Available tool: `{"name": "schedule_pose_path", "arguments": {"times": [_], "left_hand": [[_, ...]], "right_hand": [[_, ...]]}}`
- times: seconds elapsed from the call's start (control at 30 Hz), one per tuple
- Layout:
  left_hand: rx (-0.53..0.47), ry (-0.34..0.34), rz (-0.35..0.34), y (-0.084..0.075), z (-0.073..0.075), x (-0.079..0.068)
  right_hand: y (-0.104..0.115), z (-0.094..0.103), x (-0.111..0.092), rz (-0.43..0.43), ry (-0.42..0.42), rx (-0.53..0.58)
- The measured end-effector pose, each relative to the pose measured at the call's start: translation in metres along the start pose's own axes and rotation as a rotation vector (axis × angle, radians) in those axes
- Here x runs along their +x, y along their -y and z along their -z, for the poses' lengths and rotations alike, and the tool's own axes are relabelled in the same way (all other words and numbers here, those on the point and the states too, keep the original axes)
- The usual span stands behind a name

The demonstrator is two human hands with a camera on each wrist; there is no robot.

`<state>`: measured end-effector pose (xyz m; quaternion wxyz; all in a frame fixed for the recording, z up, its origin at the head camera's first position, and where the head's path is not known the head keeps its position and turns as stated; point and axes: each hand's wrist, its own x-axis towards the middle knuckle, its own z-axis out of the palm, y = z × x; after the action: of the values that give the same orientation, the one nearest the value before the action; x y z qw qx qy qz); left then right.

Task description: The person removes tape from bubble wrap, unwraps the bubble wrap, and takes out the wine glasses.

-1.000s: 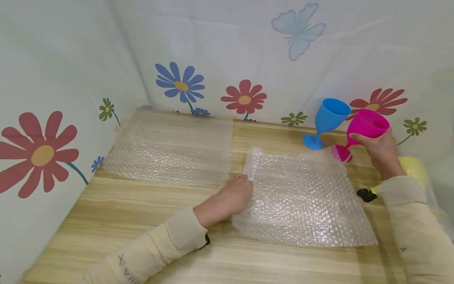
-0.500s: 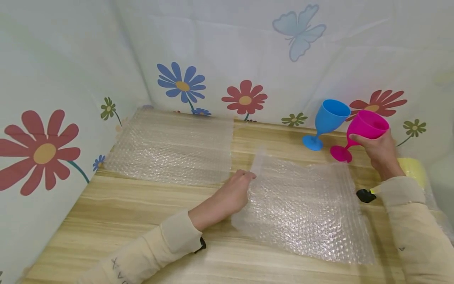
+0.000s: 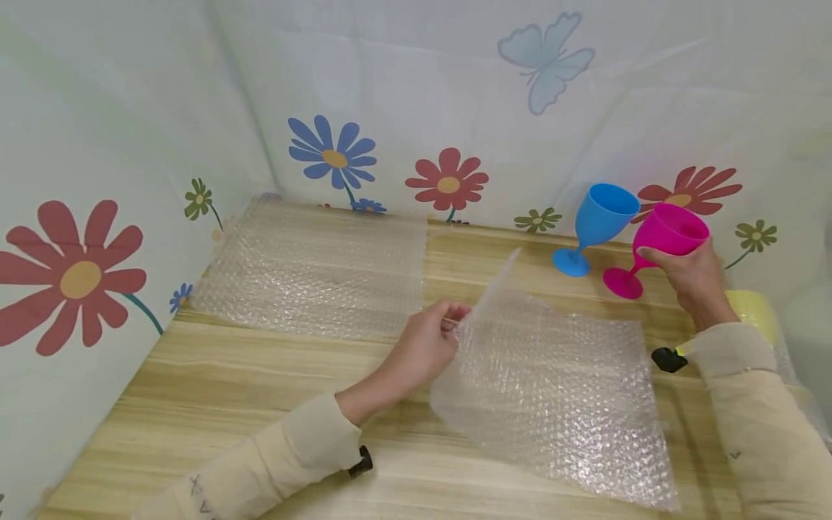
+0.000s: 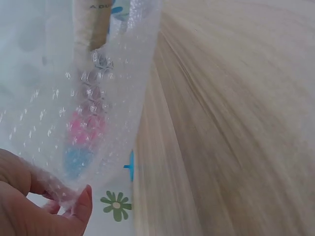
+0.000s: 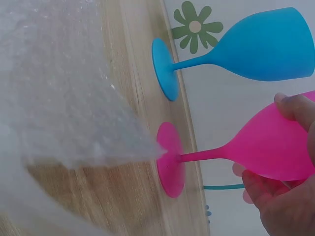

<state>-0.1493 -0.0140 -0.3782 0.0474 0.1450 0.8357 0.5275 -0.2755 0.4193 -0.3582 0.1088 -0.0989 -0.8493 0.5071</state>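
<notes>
My left hand [image 3: 429, 339] pinches the left edge of a sheet of bubble wrap [image 3: 559, 390], whose far left corner sticks up off the table. In the left wrist view the sheet hangs from thumb and fingers, and both goblets show blurred through it. With my right hand [image 3: 692, 278] I hold the bowl of a pink goblet [image 3: 669, 230], thumb on the near side. Its round foot [image 5: 170, 162] is down at the tabletop. Just left of it a blue goblet [image 3: 604, 217] stands upright, untouched.
Another bubble wrap sheet [image 3: 312, 271] lies flat at the back left of the wooden table [image 3: 214, 404]. A yellow roll [image 3: 752, 314] is partly hidden behind the right sleeve. A cloth backdrop [image 3: 403, 79] with printed flowers rises behind and at the left.
My left hand has drawn the sheet's edge up and slightly left. The sheet has slid toward me, uncovering the pink goblet's foot. My right hand stays on the goblet.
</notes>
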Motion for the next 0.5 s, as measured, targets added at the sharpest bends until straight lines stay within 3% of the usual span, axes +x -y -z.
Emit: {"name": "schedule_pose_path", "arguments": {"times": [0.5], "left_hand": [[-0.063,0.023,-0.031,-0.009,0.02,-0.009]], "right_hand": [[0.0,0.0,0.0,0.016,0.013,0.005]]}}
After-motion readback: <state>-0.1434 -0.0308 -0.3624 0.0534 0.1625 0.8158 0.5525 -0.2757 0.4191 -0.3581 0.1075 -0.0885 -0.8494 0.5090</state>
